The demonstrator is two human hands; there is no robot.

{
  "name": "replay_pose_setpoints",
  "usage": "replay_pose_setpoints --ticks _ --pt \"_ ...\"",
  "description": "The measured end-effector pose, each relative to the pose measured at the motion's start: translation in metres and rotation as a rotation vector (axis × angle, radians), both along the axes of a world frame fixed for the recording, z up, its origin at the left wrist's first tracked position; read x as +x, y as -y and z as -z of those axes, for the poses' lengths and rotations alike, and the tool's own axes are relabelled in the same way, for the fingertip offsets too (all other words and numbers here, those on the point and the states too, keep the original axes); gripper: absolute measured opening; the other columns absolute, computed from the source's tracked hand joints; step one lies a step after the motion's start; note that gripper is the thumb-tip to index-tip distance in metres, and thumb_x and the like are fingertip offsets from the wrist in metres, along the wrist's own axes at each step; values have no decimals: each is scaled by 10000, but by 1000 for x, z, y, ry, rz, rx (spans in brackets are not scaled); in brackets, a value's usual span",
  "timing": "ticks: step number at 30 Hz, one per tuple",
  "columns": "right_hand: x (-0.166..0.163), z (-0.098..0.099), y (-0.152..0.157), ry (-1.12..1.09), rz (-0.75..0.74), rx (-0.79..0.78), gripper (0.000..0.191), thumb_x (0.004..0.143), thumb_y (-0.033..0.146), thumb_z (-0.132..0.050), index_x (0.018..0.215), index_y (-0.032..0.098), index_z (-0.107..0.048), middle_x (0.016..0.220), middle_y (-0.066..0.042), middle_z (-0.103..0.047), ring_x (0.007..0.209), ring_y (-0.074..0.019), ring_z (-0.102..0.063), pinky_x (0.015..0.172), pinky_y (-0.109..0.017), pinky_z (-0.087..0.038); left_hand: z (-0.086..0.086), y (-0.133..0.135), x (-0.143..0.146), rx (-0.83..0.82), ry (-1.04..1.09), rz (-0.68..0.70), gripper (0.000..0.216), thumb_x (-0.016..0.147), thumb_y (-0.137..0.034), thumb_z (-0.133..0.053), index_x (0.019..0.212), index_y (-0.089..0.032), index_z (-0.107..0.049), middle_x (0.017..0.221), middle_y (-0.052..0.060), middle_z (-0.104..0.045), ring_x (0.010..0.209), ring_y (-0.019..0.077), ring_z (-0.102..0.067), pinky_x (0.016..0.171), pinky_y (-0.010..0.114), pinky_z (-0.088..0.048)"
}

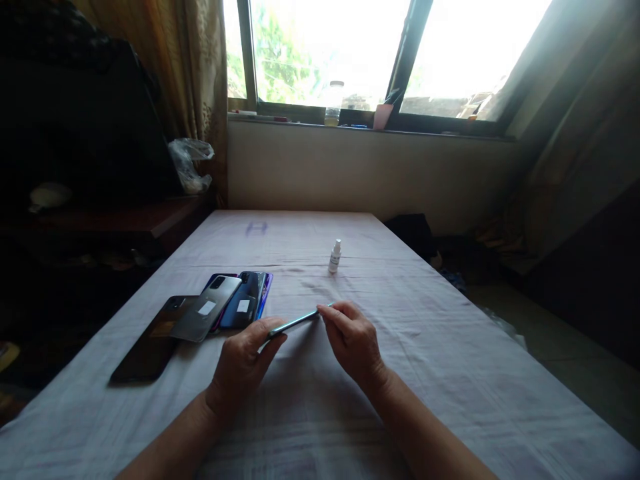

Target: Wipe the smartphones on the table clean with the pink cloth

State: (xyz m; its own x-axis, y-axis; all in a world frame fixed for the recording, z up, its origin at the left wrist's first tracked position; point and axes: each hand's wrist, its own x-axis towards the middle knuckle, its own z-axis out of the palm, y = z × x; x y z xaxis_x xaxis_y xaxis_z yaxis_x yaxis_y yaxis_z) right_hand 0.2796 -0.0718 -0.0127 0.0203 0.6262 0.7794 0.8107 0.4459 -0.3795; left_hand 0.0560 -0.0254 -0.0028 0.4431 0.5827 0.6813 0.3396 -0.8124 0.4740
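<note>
My left hand (245, 363) and my right hand (353, 340) hold one thin phone (295, 323) edge-on just above the cloth-covered table (450, 373). The left fingers pinch its near end. The right fingers pinch its far end, and a small greenish tip shows at their fingertips. To the left of my hands lie several phones (220, 307), face down and overlapping, two of them with white stickers. A larger dark phone (150, 347) lies nearest the table's left edge.
A small white dropper bottle (335, 257) stands upright on the table beyond my hands. A jar (333, 103) sits on the window sill. Dark furniture with a plastic bag (190, 163) stands at the left, and floor clutter at the right.
</note>
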Motion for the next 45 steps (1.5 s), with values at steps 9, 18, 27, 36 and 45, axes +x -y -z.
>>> replay_pose_setpoints --ticks 9,18,27,36,45 --pt "-21 -5 8 60 -144 66 374 932 107 -524 1264 238 -637 929 -71 -643 824 -173 -630 710 -293 -552 5 0 0 -21 -23 51 252 967 -243 -546 1210 -252 -611 1062 34 -761 954 170 -737 832 230 -568" --pt "-18 -2 8 18 -131 36 487 917 69 -525 1352 281 -577 944 -70 -631 837 -176 -633 716 -306 -564 2 4 0 22 -42 -23 236 969 -285 -551 1191 -257 -625 1007 30 -778 856 177 -759 741 216 -584" --pt "-10 0 6 -41 -102 -3 455 915 67 -521 1308 273 -617 949 -70 -637 835 -175 -643 714 -303 -565 -1 8 4 -146 38 39 211 926 -284 -623 1131 -260 -668 992 15 -771 861 164 -745 759 201 -574" --pt "-12 -4 6 -134 -121 15 476 905 42 -541 1320 274 -584 959 -59 -690 848 -172 -680 723 -284 -589 8 11 12 -522 150 76 215 862 -291 -639 1050 -248 -735 986 54 -767 871 215 -733 781 287 -601" --pt "-11 10 -4 -20 -71 -42 506 916 48 -502 1372 260 -557 937 -82 -636 827 -176 -645 676 -286 -579 31 7 12 -736 151 90 296 918 -418 -588 1075 -219 -741 928 44 -773 868 233 -733 770 296 -599"
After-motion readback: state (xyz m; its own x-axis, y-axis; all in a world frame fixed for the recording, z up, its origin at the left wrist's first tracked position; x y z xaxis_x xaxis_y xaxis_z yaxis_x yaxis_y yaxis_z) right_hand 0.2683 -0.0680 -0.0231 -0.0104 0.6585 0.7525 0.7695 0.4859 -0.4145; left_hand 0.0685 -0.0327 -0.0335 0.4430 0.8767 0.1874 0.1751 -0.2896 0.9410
